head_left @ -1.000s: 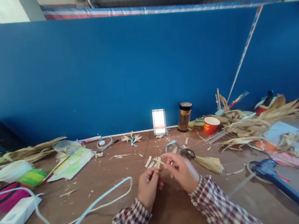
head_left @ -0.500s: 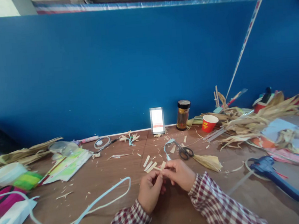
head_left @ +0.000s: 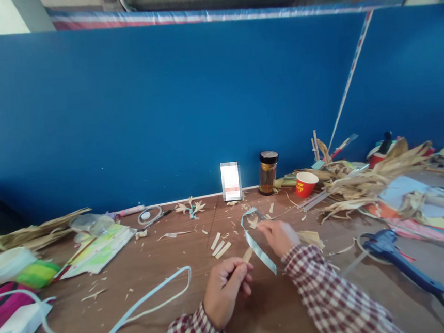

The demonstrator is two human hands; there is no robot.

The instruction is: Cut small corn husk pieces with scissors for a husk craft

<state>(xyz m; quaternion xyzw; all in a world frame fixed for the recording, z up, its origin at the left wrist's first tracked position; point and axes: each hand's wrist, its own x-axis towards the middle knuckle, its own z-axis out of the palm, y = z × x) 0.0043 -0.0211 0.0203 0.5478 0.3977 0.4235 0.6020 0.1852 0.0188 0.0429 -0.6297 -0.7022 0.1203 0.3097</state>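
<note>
Pinched in my left hand is a pale husk strip, its tip pointing up and away. My right hand lies to the right and farther forward, over the spot of the scissors, which it mostly hides; its fingers are blurred, so what they hold cannot be made out. Between the hands a light blue ribbon curves across the brown table. Several cut husk pieces rest just beyond my left hand. A small husk flower with a blue tie stands farther back.
A blue glue gun lies at the right, near heaped dry husks. A red paper cup and a lidded jar stand at the back. White cables cross the left side beside a power strip.
My right hand has left the strip and moved forward and right to the scissors. My left hand keeps hold of the strip. More of the ribbon now shows.
</note>
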